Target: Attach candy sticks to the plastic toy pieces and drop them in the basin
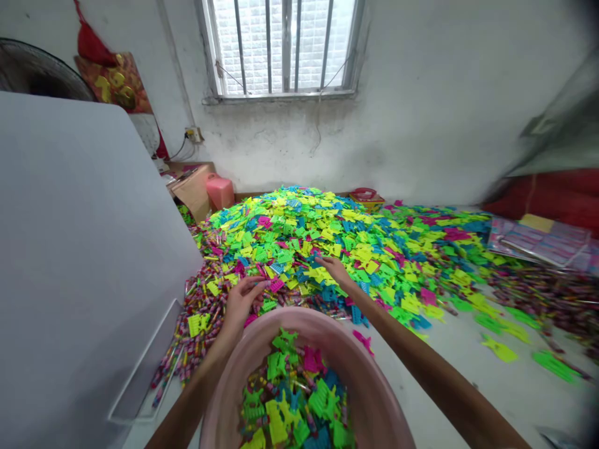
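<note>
My left hand (246, 298) is above the far-left rim of a pink tub (374, 386), fingers curled and tips together. A magenta flat plastic piece (276, 285) shows right at its fingertips; whether the fingers grip it I cannot make out. Farther right, my right hand (334, 269) reaches over the tub to the pile, fingers stretched out, tips close to a blue plastic piece (314, 256). The big pile (299, 231) mixes green, yellow, blue and magenta pieces, some with comb-like slots. Inside the tub lie similar pieces, such as a yellow one (277, 423), among small wrapped tubes.
A white panel (84, 262) stands close on the left. Many small wrapped tubes (206, 318) lie beside it, with more tubes (547, 296) at far right. Against the wall are a pink jug (219, 191), a cardboard box (193, 190) and a red-handled container (367, 198).
</note>
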{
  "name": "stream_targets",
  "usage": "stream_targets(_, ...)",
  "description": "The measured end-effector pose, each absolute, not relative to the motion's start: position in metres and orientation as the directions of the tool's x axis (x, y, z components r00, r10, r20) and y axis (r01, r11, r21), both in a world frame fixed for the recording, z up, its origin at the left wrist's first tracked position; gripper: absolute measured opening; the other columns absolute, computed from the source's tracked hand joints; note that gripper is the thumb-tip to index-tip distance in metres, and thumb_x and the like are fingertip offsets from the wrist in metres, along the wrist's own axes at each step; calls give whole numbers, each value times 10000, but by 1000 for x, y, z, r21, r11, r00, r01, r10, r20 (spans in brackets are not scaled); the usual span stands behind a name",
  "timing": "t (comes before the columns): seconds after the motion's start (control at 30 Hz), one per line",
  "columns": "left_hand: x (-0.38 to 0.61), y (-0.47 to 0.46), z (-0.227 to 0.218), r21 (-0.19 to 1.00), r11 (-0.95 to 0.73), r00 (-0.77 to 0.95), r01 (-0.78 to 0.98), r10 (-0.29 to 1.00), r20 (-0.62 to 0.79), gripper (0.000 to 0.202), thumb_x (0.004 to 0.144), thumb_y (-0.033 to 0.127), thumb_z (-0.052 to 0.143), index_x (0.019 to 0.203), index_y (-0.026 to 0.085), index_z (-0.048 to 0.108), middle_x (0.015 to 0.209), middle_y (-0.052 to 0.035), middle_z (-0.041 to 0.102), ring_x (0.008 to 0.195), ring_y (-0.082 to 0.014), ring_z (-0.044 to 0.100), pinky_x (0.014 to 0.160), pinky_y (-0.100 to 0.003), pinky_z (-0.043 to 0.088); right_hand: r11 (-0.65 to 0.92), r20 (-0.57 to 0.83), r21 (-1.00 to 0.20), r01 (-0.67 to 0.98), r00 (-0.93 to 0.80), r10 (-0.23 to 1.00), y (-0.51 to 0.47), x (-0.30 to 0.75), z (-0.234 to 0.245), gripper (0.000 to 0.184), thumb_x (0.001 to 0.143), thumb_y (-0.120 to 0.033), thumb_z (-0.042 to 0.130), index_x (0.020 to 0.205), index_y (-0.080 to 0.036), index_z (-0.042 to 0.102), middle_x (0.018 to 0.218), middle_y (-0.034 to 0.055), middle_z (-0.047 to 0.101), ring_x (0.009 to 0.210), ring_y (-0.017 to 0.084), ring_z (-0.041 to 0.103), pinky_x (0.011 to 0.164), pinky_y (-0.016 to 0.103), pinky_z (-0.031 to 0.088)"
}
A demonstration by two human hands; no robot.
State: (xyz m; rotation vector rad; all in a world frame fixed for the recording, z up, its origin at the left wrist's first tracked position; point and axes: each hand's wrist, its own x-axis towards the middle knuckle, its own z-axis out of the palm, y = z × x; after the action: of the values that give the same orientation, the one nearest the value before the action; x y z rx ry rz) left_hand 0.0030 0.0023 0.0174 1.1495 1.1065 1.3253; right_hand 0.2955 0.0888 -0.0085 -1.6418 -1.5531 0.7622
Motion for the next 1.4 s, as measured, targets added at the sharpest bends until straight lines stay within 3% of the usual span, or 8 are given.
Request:
stream_targets(0.23, 30, -27, 53, 970, -107, 11, -216, 994, 112, 405, 723, 496, 812, 934, 167, 703, 704, -7, 680, 631, -153, 634, 505, -221, 514, 92, 114, -977, 190, 108, 988, 1, 269, 53, 392, 907, -556, 632, 1027, -184, 665, 927, 46, 716, 705, 174, 667, 615, 313, 570)
stream_targets(0.33, 34, -61, 71, 961, -143, 40, -238, 987, 157, 285, 812, 423, 776, 969, 202, 688, 674, 25, 655, 610, -126, 623, 577, -212, 527, 71, 70, -990, 126, -10, 997, -56, 253, 74, 349, 749, -495, 801, 847, -182, 683, 767, 8, 668, 609, 147, 593, 523, 261, 490)
stream_targets(0.43, 32, -96, 82, 967, -131, 130, -221, 978, 162, 237, 897, 394, 703, 1076, 241, 680, 662, 33, 637, 590, -128, 629, 587, -216, 528, 81, 70, -990, 115, -96, 993, -99, 243, 91, 248, 754, -385, 793, 736, -196, 633, 704, -31, 576, 641, 129, 553, 558, 232, 461)
stream_targets(0.63, 25, -131, 93, 967, -247, 207, -53, 945, 253, 166, 906, 318, 701, 1062, 275, 740, 785, -5, 694, 615, -123, 636, 570, -196, 529, -27, -37, -999, 42, -264, 964, -134, 231, 100, 223, 801, -367, 767, 890, -226, 618, 796, -21, 624, 644, 140, 609, 554, 243, 509)
stream_targets(0.87, 21, -137, 89, 918, -394, 121, 43, 914, 387, 175, 905, 242, 700, 1064, 310, 730, 903, 4, 745, 623, -118, 662, 583, -200, 552, 151, 109, -972, 179, -223, 969, -151, 223, 100, 290, 950, -416, 651, 1212, -293, 673, 823, 7, 698, 582, 144, 623, 561, 261, 553)
stream_targets(1.13, 22, -139, 78, 895, -361, 68, 261, 932, 356, 172, 860, 302, 750, 1030, 275, 755, 798, -7, 760, 646, -163, 691, 519, -211, 513, 350, 336, -820, 453, -113, 935, -157, 215, 90, 203, 975, -345, 609, 1149, -299, 703, 761, 18, 724, 875, 251, 725, 747, 346, 597)
stream_targets(1.27, 23, -129, 83, 969, -206, 166, 135, 969, 183, 152, 854, 373, 741, 926, 242, 767, 556, 32, 641, 411, -111, 531, 373, -197, 387, 440, 405, -776, 453, -176, 897, -161, 218, 81, 172, 975, -285, 594, 1123, -279, 682, 911, 36, 762, 848, 230, 728, 783, 332, 578)
stream_targets(1.4, 24, -119, 83, 998, -37, 260, 49, 965, 23, 231, 839, 427, 738, 814, 198, 733, 511, 45, 574, 362, -66, 422, 342, -171, 314, 316, 284, -865, 389, -140, 949, -159, 216, 71, 156, 975, -360, 598, 1042, -251, 688, 894, 46, 745, 828, 232, 708, 731, 320, 563)
